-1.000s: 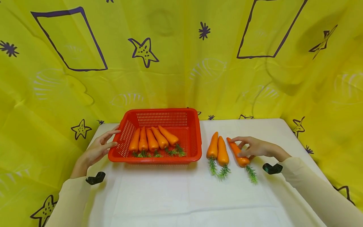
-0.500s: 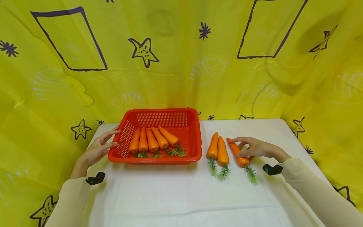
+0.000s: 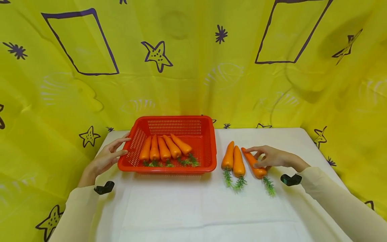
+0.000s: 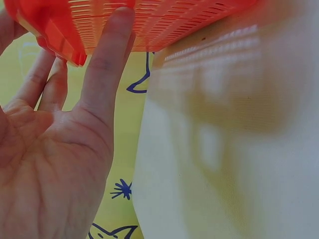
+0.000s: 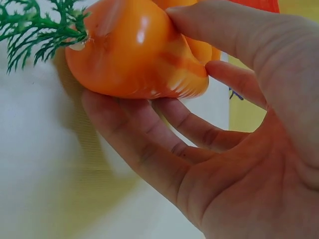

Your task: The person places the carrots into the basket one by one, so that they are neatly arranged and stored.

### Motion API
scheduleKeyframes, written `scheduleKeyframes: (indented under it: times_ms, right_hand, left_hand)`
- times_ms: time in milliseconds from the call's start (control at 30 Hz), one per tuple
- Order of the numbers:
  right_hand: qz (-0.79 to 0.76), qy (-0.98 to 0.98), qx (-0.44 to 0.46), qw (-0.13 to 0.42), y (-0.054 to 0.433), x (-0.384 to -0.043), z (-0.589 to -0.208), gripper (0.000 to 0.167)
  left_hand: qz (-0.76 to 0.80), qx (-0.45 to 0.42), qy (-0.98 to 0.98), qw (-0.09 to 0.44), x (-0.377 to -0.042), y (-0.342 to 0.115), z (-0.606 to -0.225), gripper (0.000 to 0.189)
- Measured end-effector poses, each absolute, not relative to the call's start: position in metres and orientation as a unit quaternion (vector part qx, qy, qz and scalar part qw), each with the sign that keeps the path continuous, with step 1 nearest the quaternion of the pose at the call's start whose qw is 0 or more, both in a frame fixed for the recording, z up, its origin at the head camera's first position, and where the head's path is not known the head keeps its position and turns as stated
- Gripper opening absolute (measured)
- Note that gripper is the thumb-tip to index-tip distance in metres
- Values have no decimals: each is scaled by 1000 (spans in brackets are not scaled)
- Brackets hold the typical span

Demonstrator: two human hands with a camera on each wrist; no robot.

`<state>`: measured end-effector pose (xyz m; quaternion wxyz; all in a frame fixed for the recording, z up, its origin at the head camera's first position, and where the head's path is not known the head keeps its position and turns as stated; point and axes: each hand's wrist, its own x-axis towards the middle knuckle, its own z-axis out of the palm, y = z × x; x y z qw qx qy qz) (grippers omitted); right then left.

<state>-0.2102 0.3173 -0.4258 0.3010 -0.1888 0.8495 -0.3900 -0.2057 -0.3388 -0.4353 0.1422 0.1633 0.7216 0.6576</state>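
A carrot (image 3: 259,173) with green leaves lies slanted on the white table, held by my right hand (image 3: 273,157). Seen from the right wrist, the thumb and fingers are spread around the carrot's thick orange body (image 5: 119,50). Left of it, two more carrots, one carrot (image 3: 238,164) and another carrot (image 3: 228,158), lie side by side. My left hand (image 3: 105,159) holds the left side of a red plastic basket (image 3: 169,170). Its fingertips reach over the rim, while in the left wrist view its thumb (image 4: 102,69) presses the slotted outer wall.
Several carrots (image 3: 164,151) lie in a row inside the basket, leaves toward the front. The white-covered table (image 3: 193,208) extends in front of it. A yellow patterned curtain (image 3: 193,77) hangs close behind and at both sides.
The head view has shifted slightly, so the scene sits a little further right. Both hands, the basket and the carrots keep their positions relative to one another.
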Motion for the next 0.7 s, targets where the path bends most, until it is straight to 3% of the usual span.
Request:
scheduleKeyframes:
  times_ms: [700]
  right_hand:
    - [-382, 853, -183, 303, 322, -214, -364, 76]
  left_hand:
    - [638, 163, 740, 138, -205, -340, -433, 51]
